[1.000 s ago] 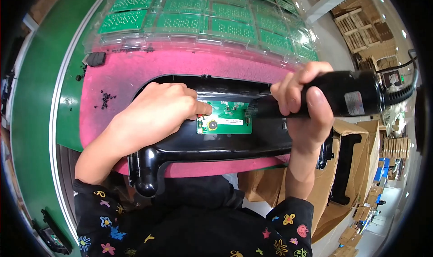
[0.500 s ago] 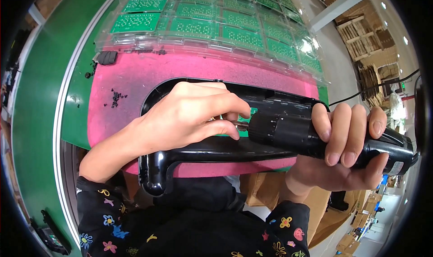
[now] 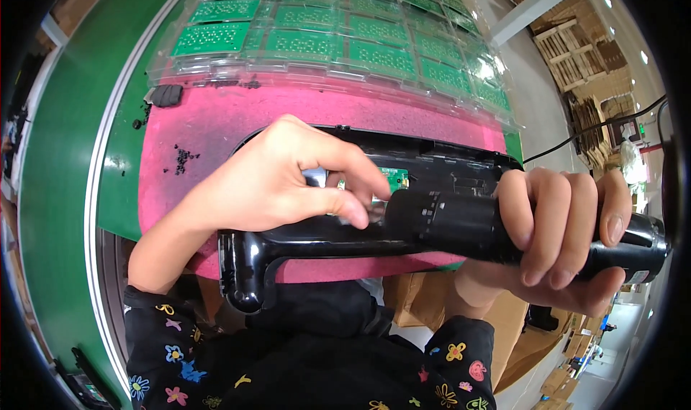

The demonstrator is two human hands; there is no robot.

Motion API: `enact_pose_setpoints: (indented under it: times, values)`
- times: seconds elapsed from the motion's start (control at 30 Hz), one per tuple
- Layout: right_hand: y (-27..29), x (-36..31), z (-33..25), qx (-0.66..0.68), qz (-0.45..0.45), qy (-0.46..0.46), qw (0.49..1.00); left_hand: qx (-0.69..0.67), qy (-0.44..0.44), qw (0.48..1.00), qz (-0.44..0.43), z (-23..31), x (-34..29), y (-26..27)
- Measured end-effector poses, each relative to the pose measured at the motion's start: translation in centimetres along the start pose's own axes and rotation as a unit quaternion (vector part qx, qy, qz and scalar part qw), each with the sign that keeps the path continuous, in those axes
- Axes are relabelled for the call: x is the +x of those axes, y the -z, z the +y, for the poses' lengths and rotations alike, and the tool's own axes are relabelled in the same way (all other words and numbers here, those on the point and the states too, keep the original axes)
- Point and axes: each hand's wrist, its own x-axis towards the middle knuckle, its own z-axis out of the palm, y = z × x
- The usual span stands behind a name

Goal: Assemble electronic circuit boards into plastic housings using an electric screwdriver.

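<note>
My right hand point(image 3: 565, 226) is wrapped round a black electric screwdriver point(image 3: 461, 219), held nearly level with its nose to the left. My left hand point(image 3: 288, 180) is curled at that nose, thumb and forefinger either side of the short metal bit point(image 3: 376, 210); what they pinch, if anything, is blurred and too small to make out. Below both hands lies a long black plastic housing point(image 3: 439, 158), its hollow side up and a rounded leg at its left end. Inside it shows part of a green circuit board point(image 3: 396, 178), the remainder covered by my left hand.
Clear plastic trays point(image 3: 338, 72) of green circuit boards stand at the back of the pink mat point(image 3: 216, 108). Small black bits point(image 3: 183, 158), perhaps screws, lie scattered on the mat's left. A dark lump point(image 3: 167, 96) sits by its far left corner. A black cable point(image 3: 597, 133) hangs at the right.
The screwdriver's nose has moved slightly left and down, and its rear has dropped a little. My left hand has shifted left with it, uncovering more of the board.
</note>
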Motion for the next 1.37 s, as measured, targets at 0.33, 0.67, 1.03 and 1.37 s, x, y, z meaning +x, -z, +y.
enact_pose_setpoints:
  times: [0.33, 0.67, 1.03, 1.37]
  values:
    - [0.9, 0.3, 0.7, 0.063, -0.141, 0.004, 0.988, -0.324, 0.208, 0.896, -0.222, -0.2, -0.5, 0.3]
    - [0.7, -0.3, 1.9, -0.152, -0.045, -0.048, 0.986, 0.101, 0.092, 0.983, 0.119, -0.2, 0.0, -0.9]
    - [3.2, -0.9, 5.1, -0.222, 0.006, -0.121, 0.968, 0.124, 0.008, 0.961, 0.247, -1.0, 0.3, 0.9]
    - [3.5, -0.8, 5.4, -0.156, -0.016, -0.15, 0.976, 0.235, 0.049, 0.956, 0.169, -1.5, 0.0, 0.8]
